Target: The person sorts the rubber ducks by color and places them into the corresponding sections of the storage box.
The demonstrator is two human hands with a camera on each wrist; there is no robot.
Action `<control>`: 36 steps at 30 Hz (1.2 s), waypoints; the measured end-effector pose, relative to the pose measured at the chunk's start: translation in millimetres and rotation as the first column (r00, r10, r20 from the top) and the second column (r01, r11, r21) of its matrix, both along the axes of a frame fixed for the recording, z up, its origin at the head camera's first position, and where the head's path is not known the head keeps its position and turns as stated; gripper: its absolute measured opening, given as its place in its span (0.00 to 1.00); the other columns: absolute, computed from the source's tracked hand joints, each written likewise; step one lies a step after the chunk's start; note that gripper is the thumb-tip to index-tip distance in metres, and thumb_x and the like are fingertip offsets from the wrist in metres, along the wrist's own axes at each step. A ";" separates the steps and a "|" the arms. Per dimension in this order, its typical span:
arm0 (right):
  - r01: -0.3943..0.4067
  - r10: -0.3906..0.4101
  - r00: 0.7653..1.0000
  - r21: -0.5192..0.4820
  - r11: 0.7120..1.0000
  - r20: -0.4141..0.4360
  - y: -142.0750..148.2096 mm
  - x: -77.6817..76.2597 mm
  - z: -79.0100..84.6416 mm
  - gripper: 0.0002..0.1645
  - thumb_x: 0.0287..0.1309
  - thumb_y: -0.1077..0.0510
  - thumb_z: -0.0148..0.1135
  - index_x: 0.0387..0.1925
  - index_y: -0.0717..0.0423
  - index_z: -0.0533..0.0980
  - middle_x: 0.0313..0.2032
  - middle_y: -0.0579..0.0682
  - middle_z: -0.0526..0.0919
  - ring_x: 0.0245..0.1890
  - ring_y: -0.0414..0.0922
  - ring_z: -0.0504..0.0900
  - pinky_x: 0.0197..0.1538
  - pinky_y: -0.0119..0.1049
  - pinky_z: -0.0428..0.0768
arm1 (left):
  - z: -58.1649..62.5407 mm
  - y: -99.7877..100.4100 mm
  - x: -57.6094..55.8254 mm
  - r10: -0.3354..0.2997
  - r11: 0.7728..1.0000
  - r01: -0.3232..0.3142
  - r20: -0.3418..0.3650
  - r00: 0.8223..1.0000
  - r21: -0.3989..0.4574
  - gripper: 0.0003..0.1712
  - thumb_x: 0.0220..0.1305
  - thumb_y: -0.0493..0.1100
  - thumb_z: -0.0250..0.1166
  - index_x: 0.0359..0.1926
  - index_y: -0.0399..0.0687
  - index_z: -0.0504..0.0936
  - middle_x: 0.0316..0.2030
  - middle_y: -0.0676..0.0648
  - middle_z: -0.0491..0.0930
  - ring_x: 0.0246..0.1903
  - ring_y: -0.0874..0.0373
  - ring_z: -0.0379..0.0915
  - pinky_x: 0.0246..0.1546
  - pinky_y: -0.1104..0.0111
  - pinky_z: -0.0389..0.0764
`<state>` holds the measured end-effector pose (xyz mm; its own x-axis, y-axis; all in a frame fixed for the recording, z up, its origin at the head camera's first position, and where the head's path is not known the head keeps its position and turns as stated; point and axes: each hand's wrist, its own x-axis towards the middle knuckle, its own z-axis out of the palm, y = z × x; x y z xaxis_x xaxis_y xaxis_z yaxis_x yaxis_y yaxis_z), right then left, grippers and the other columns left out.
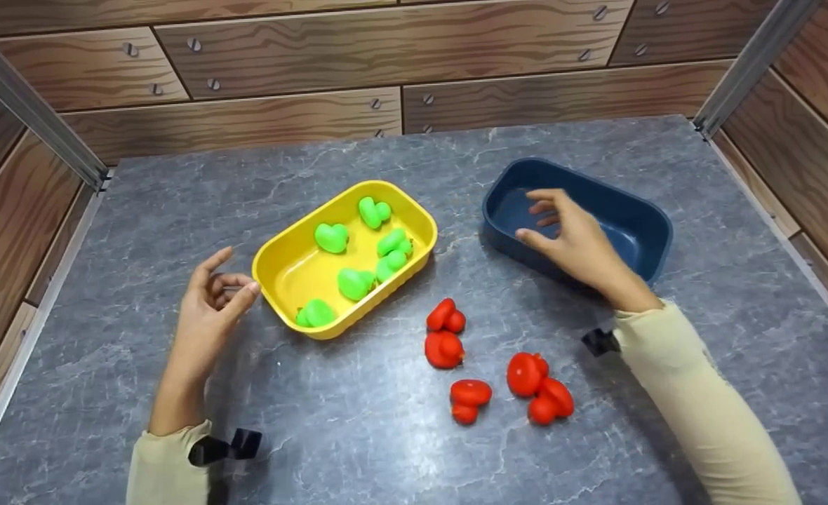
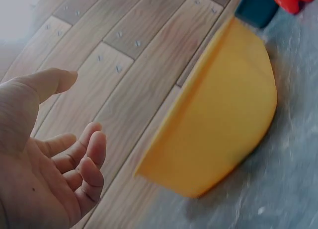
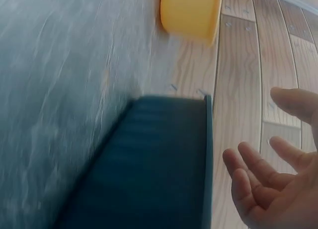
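Just left of the yellow bin [image 1: 298,277], my left hand [image 1: 207,308] hovers with loosely bent fingers and holds nothing. In the left wrist view a gap separates that hand [image 2: 59,154] from the bin's wall [image 2: 223,105]. Several small bright-green toys [image 1: 331,238], shaped like rubber ducks, lie spread inside the yellow bin. My right hand [image 1: 579,242] is over the dark blue bin [image 1: 638,210], fingers relaxed and apart, with nothing in its grasp. Several red toys [image 1: 470,400] of the same shape lie on the table between the hands, nearer to me.
A grey marbled tabletop [image 1: 358,421] carries both bins, the yellow one left of the blue one. Wood-patterned panels [image 1: 386,49] stand at the back and along both sides. Metal posts [image 1: 744,63] rise at the back corners.
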<state>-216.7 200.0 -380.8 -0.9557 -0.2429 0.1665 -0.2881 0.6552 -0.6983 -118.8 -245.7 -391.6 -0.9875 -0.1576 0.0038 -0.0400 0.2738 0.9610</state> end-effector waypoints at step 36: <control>0.292 -0.288 0.956 0.098 0.951 -0.052 117.4 37.9 -14.5 0.35 0.64 0.50 0.60 0.63 0.68 0.64 0.52 0.71 0.66 0.44 0.60 0.69 0.41 0.41 0.65 | 13.5 86.1 10.8 -0.293 0.955 0.288 -0.082 0.952 -0.069 0.32 0.58 0.37 0.69 0.63 0.49 0.70 0.41 0.46 0.77 0.33 0.61 0.72 0.29 0.74 0.66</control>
